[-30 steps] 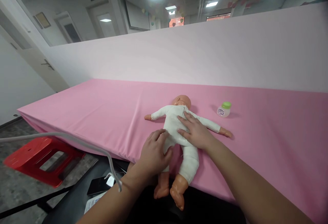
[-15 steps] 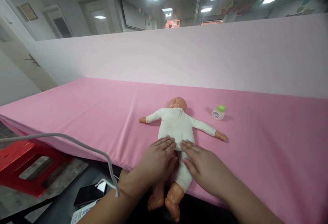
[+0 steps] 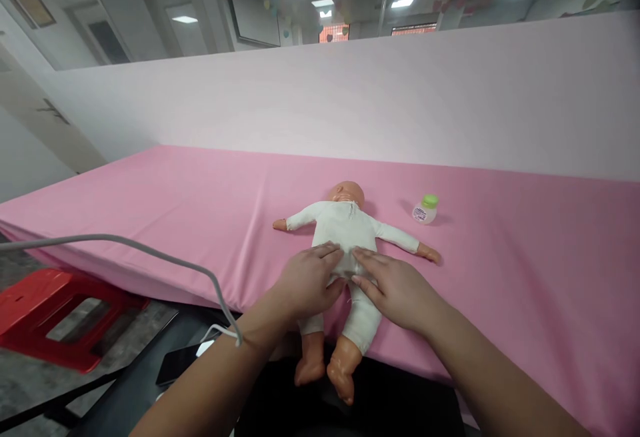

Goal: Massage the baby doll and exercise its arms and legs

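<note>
A baby doll with a white cloth body lies face down on the pink-covered table, its head away from me and its arms spread wide. My left hand lies on the left side of its lower body, fingers stretched out. On the right side rests my right hand, also with its fingers extended and the thumb apart. Both hands touch the cloth without gripping it. The doll's bare feet hang past the near table edge. To the right of the doll's head stands a small clear bottle with a green cap.
A grey cable arcs in from the left towards my left forearm. Below it are a red plastic stool and a dark phone. A white wall with glass above it stands behind the table.
Both hands have slid a little up the doll's lower body, away from me. The camera view has shifted slightly; the doll and bottle stay in place on the table.
</note>
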`<control>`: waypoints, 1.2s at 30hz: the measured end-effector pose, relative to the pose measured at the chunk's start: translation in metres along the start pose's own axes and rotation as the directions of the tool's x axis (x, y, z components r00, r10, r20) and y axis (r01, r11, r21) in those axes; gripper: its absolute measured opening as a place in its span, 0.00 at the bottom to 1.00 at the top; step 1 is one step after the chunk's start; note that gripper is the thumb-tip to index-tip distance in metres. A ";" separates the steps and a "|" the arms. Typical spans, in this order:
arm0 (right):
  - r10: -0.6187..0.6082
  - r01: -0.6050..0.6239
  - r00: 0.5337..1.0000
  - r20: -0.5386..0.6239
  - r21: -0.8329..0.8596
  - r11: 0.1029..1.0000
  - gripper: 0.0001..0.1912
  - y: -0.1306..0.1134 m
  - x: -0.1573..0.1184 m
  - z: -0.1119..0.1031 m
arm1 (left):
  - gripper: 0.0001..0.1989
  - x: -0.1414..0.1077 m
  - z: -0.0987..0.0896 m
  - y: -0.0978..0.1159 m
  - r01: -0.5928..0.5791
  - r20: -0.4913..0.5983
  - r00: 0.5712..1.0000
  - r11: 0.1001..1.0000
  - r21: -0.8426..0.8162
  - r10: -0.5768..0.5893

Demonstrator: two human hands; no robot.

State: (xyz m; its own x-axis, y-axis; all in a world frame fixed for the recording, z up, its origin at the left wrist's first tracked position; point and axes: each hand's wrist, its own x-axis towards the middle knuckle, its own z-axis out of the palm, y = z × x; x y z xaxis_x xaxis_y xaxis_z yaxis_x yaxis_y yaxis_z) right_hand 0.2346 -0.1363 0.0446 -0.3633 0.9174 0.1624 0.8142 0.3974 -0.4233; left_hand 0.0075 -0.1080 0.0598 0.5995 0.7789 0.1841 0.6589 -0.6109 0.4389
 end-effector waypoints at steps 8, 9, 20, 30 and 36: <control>-0.032 0.037 0.998 0.062 -0.096 0.995 0.32 -0.005 0.005 0.021 | 0.26 0.003 0.017 -0.003 -0.063 0.066 0.997 0.978 0.200 0.050; -0.025 0.032 0.997 0.069 -0.093 0.995 0.32 -0.005 0.005 0.018 | 0.25 0.004 0.015 -0.002 -0.068 0.064 0.996 0.972 0.224 0.055; 0.053 -0.052 0.996 0.071 -0.017 0.998 0.38 0.004 0.022 -0.012 | 0.27 0.027 0.010 -0.006 -0.075 0.004 0.997 0.958 0.275 0.077; 0.038 -0.044 0.995 0.097 0.060 0.997 0.40 0.006 0.026 -0.003 | 0.23 0.033 0.015 -0.014 -0.045 -0.049 0.997 0.974 0.222 0.057; 0.118 -0.115 0.993 -0.014 0.121 0.986 0.36 0.007 0.039 -0.013 | 0.25 0.045 0.004 -0.013 -0.078 -0.107 0.988 0.965 0.252 0.108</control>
State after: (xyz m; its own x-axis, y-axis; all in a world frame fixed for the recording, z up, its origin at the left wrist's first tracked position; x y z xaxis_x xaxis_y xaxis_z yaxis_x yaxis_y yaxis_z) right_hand 0.2319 -0.0979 0.0593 -0.2582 0.9581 0.1241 0.7898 0.2833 -0.5439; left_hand 0.0280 -0.0656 0.0587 0.6153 0.7190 0.3232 0.7032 -0.6860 0.1872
